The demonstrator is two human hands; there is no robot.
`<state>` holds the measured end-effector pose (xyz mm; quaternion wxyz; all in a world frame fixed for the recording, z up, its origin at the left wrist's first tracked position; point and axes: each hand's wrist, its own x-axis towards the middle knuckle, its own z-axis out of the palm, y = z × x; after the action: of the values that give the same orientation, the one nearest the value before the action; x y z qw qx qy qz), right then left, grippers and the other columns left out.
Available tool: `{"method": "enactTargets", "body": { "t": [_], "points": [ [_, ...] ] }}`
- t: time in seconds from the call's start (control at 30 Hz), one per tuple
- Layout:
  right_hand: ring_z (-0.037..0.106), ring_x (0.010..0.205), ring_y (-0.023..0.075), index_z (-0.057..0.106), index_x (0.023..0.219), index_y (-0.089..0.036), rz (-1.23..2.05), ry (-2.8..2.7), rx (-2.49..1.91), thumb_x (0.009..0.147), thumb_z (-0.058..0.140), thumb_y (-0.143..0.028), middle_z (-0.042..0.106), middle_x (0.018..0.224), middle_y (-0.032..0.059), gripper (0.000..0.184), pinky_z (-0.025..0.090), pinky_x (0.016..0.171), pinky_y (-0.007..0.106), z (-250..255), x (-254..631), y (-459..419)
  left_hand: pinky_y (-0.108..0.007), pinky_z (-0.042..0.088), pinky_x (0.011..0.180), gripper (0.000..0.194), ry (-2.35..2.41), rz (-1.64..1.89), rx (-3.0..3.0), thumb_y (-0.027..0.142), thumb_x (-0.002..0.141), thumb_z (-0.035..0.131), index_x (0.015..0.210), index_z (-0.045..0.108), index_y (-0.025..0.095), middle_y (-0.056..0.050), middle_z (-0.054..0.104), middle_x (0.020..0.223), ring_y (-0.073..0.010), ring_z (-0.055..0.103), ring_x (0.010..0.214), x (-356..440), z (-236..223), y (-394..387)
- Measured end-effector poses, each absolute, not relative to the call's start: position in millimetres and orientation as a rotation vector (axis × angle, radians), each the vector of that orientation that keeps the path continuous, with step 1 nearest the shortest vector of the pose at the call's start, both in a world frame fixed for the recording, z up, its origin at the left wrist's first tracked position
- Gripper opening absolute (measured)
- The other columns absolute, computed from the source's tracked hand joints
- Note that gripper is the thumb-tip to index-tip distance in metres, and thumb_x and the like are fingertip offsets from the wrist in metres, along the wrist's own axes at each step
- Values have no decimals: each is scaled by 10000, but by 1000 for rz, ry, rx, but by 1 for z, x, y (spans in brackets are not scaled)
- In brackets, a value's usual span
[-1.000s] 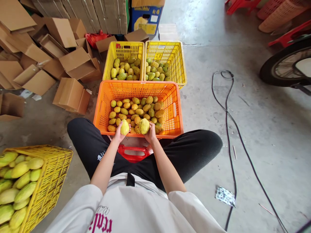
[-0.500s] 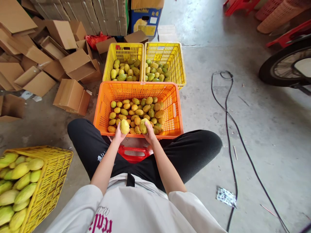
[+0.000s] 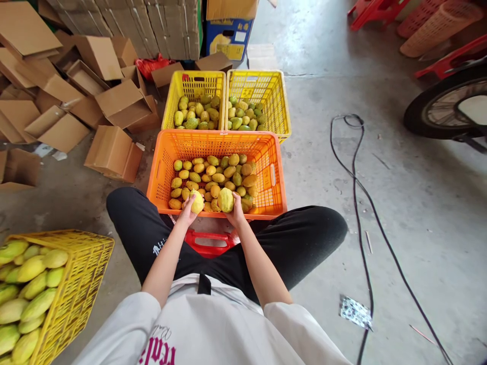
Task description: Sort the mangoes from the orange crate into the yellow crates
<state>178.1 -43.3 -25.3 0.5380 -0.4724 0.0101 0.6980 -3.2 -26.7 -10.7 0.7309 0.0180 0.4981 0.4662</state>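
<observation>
I sit on a low red stool (image 3: 210, 242) with an orange crate (image 3: 275, 175) of several yellow-green mangoes between my knees. My left hand (image 3: 187, 213) is closed around one yellow mango (image 3: 197, 202) at the crate's near edge. Beside it, my right hand (image 3: 236, 213) grips a second, rounder mango (image 3: 225, 199). Both fruits are held just above the pile, a short gap apart.
Two yellow crates (image 3: 194, 83) (image 3: 282, 101) with greener mangoes stand behind the orange one. Another yellow crate (image 3: 81, 274) full of large mangoes is at my left. Cardboard boxes (image 3: 114, 149) lie at the back left. A black cable (image 3: 355, 167) and a wheel (image 3: 445, 104) are on the right.
Both hands stayed at the crate's near edge and turned their mangoes slightly. The view tilted down a little.
</observation>
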Motion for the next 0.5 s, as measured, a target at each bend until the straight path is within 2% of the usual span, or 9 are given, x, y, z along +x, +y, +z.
{"method": "enactTargets", "body": {
  "t": [0.1, 0.23, 0.4, 0.5],
  "points": [
    [762, 935, 283, 648, 906, -260, 1676, 49, -1136, 873, 575, -543, 761, 806, 45, 295, 670, 729, 397, -27, 177, -42, -242, 575, 739, 191, 1090, 1011, 47, 266, 890, 676, 1059, 677, 177, -48, 740, 925, -141, 695, 783, -4, -13, -27],
    [763, 944, 282, 624, 879, -270, 1676, 4, -1168, 874, 591, -556, 762, 803, 38, 288, 675, 726, 410, -32, 174, -42, -285, 585, 764, 273, 1140, 1010, -15, 388, 883, 668, 1078, 682, 198, -38, 724, 879, -169, 692, 798, -6, -14, -26],
    [772, 949, 279, 658, 917, -248, 1689, -12, -1110, 864, 608, -614, 766, 797, 49, 372, 679, 737, 395, -29, 171, -43, -302, 594, 731, 372, 1151, 1033, -81, 454, 994, 483, 1108, 707, 179, -89, 745, 942, -192, 684, 814, -7, -11, -23],
    [775, 927, 275, 662, 944, -236, 1673, -8, -1086, 859, 643, -621, 770, 815, 52, 394, 683, 743, 399, -24, 174, -43, -296, 600, 740, 390, 1119, 1010, -89, 452, 1016, 450, 1140, 709, 187, -82, 743, 909, -185, 692, 801, -6, -8, -22]
  ]
}}
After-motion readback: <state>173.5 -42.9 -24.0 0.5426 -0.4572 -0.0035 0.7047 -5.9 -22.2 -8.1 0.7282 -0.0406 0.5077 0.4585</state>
